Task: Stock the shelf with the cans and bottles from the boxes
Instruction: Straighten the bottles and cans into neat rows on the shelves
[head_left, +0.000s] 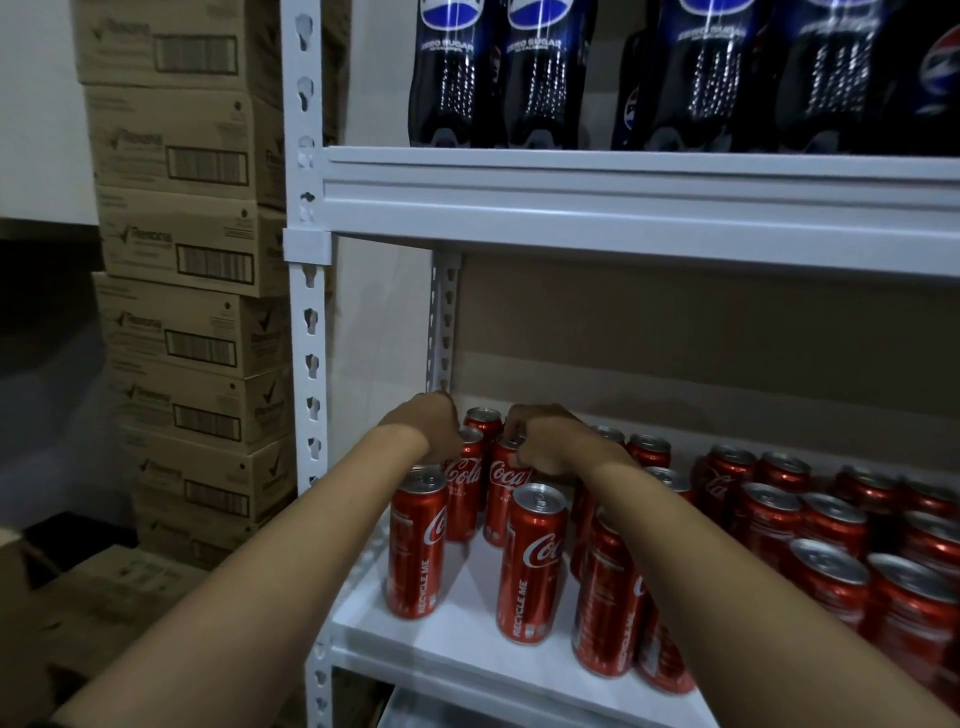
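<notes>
Both my arms reach into the lower bay of a white metal shelf (467, 639). My left hand (428, 423) grips the top of a slim red cola can (465, 483) near the back left corner. My right hand (550, 441) grips the top of the red can beside it (506, 493). Both cans stand upright on the shelf board. Two more red cans stand in front, one at the left (418, 543) and one beside it (532, 564). Several red cans (810, 540) fill the right part of the shelf. Dark cola bottles (498, 73) stand on the shelf above.
A tall stack of brown cardboard boxes (192, 249) stands left of the shelf's perforated upright (309, 322). More cardboard boxes (104, 597) lie low at the left. A white strip of shelf board shows between the front cans and the edge.
</notes>
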